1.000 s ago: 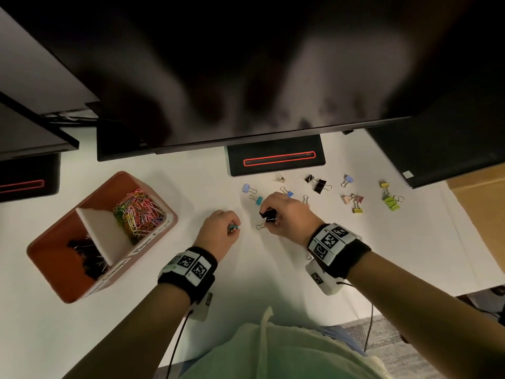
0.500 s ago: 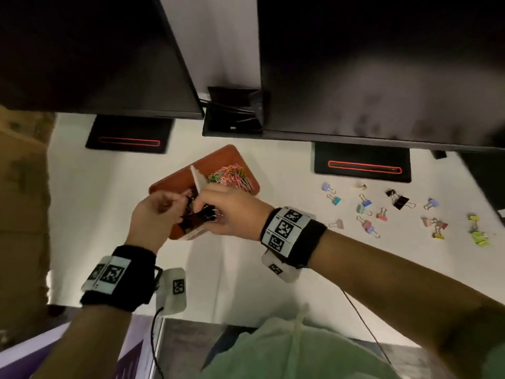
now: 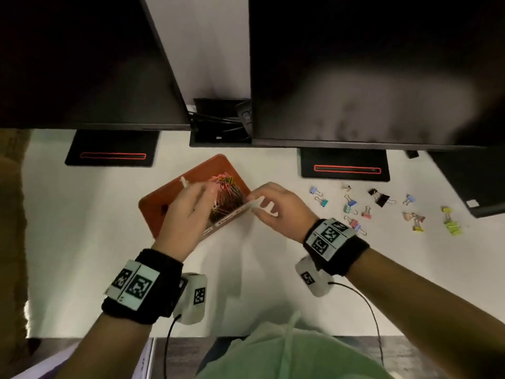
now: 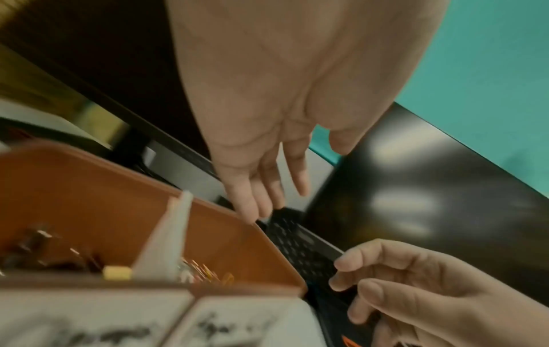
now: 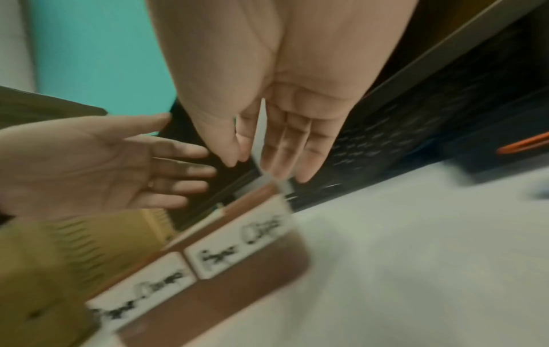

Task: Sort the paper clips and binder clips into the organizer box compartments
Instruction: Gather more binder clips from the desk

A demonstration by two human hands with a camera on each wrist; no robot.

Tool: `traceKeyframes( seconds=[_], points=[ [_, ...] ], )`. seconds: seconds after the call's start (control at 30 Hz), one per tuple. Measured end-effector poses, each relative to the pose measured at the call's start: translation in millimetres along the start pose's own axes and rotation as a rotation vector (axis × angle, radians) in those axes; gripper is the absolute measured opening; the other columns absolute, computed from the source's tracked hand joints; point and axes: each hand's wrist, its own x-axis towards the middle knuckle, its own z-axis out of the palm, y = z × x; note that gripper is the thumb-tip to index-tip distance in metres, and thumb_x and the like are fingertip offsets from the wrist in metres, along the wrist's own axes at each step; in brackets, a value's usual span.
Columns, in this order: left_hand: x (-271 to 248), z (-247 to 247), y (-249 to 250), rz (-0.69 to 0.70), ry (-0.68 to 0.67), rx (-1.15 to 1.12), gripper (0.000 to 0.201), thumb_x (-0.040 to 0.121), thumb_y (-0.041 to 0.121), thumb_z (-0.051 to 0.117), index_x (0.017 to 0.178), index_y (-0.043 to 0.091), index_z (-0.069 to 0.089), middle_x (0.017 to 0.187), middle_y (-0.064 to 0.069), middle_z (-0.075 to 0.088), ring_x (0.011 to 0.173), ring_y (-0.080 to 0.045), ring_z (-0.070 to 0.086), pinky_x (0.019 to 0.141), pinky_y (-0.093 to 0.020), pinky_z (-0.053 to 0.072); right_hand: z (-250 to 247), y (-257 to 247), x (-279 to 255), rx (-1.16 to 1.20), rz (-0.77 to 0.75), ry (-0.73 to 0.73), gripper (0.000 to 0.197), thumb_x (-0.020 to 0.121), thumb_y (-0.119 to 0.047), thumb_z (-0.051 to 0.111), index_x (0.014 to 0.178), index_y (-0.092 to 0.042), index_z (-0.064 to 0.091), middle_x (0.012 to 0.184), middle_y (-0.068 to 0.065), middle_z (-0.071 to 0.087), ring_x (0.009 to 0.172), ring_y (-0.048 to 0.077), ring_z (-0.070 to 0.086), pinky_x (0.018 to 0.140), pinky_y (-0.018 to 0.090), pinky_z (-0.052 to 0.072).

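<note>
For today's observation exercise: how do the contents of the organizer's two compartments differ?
The right compartment holds a heap of thin, multicoloured paper clips; the left compartment holds dark, bulkier binder clips. Both sit in the orange organizer box, parted by a white divider.

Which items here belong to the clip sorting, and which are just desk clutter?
Belongs to the job:
organizer box
coloured paper clips in its right compartment
loose binder clips on the desk
left hand
right hand

Just lying about:
monitors
monitor bases

Black wristbands (image 3: 142, 288) w/ marker tags, green top (image 3: 287, 354)
</note>
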Motion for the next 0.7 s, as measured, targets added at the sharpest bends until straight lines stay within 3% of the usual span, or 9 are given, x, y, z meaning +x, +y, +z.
traceKeyframes(
  seconds=[0.07, 0.13, 0.23, 0.3, 0.4, 0.5, 0.6, 0.7],
  points=[
    [8.8, 34.9, 4.3, 0.066, -0.079, 0.008, 0.020, 0.092, 0.031, 0.050, 0.108, 0.025, 0.060, 0.106, 0.009, 0.057, 0.101, 0.000, 0.053, 0.087, -0.018, 0.044, -28.5, 34.9, -22.0, -0.136, 0.112, 0.126, 0.027, 0.084, -0.019, 0.064, 0.111, -0.022, 0.060, 0.105, -0.010, 0.054, 0.092, 0.010, 0.052, 0.079, 0.017, 0.043],
    [19.0, 73.7, 5.7, 0.131, -0.165, 0.053, 0.020, 0.088, 0.024, 0.058, 0.108, 0.025, 0.060, 0.110, 0.005, 0.052, 0.103, -0.007, 0.053, 0.092, -0.028, 0.048, -56.8, 66.5, -40.7, -0.298, 0.259, 0.184, 0.035, 0.082, -0.020, 0.066, 0.115, -0.023, 0.057, 0.115, -0.002, 0.056, 0.106, 0.019, 0.051, 0.094, 0.033, 0.043],
    [33.8, 132.6, 9.9, 0.197, -0.270, 0.221, 0.030, 0.084, 0.021, 0.062, 0.113, 0.025, 0.057, 0.127, 0.001, 0.042, 0.119, -0.012, 0.044, 0.103, -0.022, 0.033, -93.1, 101.8, -56.2, -0.411, 0.461, 0.106, 0.049, 0.081, -0.022, 0.065, 0.127, -0.026, 0.049, 0.133, 0.005, 0.047, 0.124, 0.026, 0.042, 0.108, 0.041, 0.033],
    [44.3, 167.7, 14.0, 0.186, -0.319, 0.279, 0.038, 0.083, 0.021, 0.063, 0.119, 0.026, 0.053, 0.136, -0.002, 0.034, 0.128, -0.018, 0.037, 0.105, -0.020, 0.026, -108.7, 116.9, -58.9, -0.430, 0.531, 0.016, 0.055, 0.080, -0.021, 0.066, 0.131, -0.028, 0.046, 0.141, 0.006, 0.040, 0.131, 0.028, 0.037, 0.111, 0.044, 0.031],
    [61.4, 208.4, 16.2, 0.146, -0.396, 0.424, 0.044, 0.084, 0.023, 0.062, 0.125, 0.027, 0.048, 0.144, -0.003, 0.026, 0.133, -0.023, 0.027, 0.109, -0.029, 0.028, -120.8, 131.3, -57.5, -0.462, 0.554, -0.125, 0.060, 0.079, -0.020, 0.068, 0.133, -0.029, 0.044, 0.144, 0.005, 0.036, 0.129, 0.027, 0.038, 0.107, 0.042, 0.038],
    [74.9, 235.0, 13.8, 0.146, -0.444, 0.551, 0.042, 0.084, 0.025, 0.061, 0.125, 0.027, 0.049, 0.142, -0.002, 0.028, 0.130, -0.023, 0.028, 0.107, -0.034, 0.031, -123.7, 141.6, -56.4, -0.433, 0.544, -0.215, 0.061, 0.077, -0.021, 0.070, 0.132, -0.029, 0.046, 0.140, 0.002, 0.038, 0.119, 0.023, 0.047, 0.100, 0.036, 0.044],
    [81.6, 250.3, 7.1, 0.200, -0.465, 0.649, 0.041, 0.081, 0.027, 0.062, 0.121, 0.030, 0.053, 0.139, 0.000, 0.032, 0.127, -0.022, 0.029, 0.107, -0.036, 0.033, -121.3, 150.4, -57.9, -0.439, 0.496, -0.223, 0.058, 0.076, -0.022, 0.071, 0.130, -0.025, 0.049, 0.133, 0.003, 0.041, 0.115, 0.023, 0.046, 0.098, 0.034, 0.042],
    [85.3, 256.0, 1.5, 0.259, -0.444, 0.652, 0.036, 0.084, 0.020, 0.061, 0.119, 0.025, 0.057, 0.133, -0.001, 0.038, 0.120, -0.022, 0.033, 0.103, -0.034, 0.035, -118.9, 155.5, -58.4, -0.363, 0.473, -0.175, 0.045, 0.080, -0.016, 0.068, 0.123, -0.019, 0.057, 0.125, 0.002, 0.046, 0.108, 0.019, 0.050, 0.096, 0.028, 0.042]
  ],
)
